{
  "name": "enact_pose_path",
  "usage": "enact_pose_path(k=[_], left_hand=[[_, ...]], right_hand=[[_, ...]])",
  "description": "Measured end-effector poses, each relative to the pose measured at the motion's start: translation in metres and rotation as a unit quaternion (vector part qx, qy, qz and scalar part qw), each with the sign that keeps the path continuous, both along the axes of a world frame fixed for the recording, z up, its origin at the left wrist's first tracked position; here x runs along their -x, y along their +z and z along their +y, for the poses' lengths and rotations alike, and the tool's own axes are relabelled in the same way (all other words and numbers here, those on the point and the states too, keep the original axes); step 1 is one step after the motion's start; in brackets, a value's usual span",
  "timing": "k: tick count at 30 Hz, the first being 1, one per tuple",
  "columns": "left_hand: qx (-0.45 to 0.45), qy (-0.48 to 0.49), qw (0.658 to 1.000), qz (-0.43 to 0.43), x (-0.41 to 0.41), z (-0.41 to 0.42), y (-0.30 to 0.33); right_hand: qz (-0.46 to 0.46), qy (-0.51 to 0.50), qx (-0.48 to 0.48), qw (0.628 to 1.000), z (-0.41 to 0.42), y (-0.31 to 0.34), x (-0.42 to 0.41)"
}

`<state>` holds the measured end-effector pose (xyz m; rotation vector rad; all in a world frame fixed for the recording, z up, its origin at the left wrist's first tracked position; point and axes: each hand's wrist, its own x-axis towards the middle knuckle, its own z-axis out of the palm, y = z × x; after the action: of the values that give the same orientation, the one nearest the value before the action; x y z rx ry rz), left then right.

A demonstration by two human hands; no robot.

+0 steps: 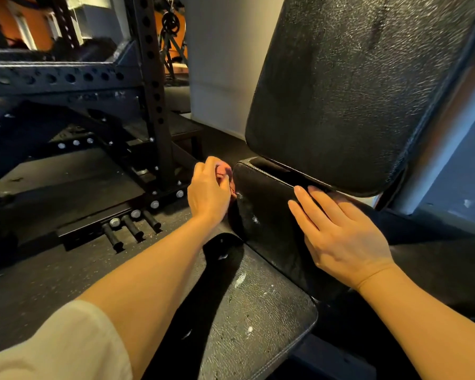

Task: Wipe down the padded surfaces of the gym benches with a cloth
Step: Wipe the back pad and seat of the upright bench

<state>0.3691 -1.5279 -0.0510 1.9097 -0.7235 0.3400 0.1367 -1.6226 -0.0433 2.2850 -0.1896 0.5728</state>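
Note:
A black gym bench fills the right half of the view. Its cracked back pad (pixel 354 86) stands upright above a smaller seat pad (pixel 269 220), and a worn grey pad (pixel 258 305) lies in the foreground. My left hand (pixel 207 192) grips a bunched reddish cloth (pixel 225 174) and holds it against the seat pad's left edge. Most of the cloth is hidden behind the fingers. My right hand (pixel 340 237) lies flat on top of the seat pad with straight fingers, just below the back pad's lower rim.
A black perforated steel rack upright (pixel 152 86) and its bolted base (pixel 154 198) stand left of the bench. Short black pegs (pixel 133 229) stick out over the speckled rubber floor (pixel 39 275). A white wall (pixel 220 64) rises behind.

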Motion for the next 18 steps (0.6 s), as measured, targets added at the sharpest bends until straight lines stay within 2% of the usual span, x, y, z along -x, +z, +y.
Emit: enact_pose_path(k=[4,7,10,13,14,16,18], left_hand=[[0.047,-0.122,0.981,-0.146,0.024,-0.003,-0.005],[0.063,-0.106,0.987,-0.1,0.019,-0.008,-0.002],[0.009,-0.086,0.994,-0.063,0.009,-0.008,0.003],[-0.027,-0.018,0.999,-0.021,0.0,-0.001,0.009],[-0.012,-0.023,0.999,-0.039,0.001,0.001,0.008],[0.023,-0.095,0.987,-0.128,0.012,0.004,0.004],[0.019,-0.139,0.972,-0.19,0.022,0.0,-0.003]], right_hand=[[-0.003,0.0,0.003,1.0,-0.002,-0.002,0.0],[-0.003,0.001,-0.001,1.0,-0.001,-0.001,-0.001],[0.001,-0.003,-0.004,1.0,0.0,0.0,0.0],[0.004,-0.006,-0.014,1.0,0.002,0.0,0.001],[0.006,-0.007,-0.017,1.0,0.002,-0.001,0.0],[0.003,-0.009,-0.021,1.0,0.001,-0.001,0.001],[-0.001,-0.007,-0.014,1.0,0.001,-0.001,0.0]])
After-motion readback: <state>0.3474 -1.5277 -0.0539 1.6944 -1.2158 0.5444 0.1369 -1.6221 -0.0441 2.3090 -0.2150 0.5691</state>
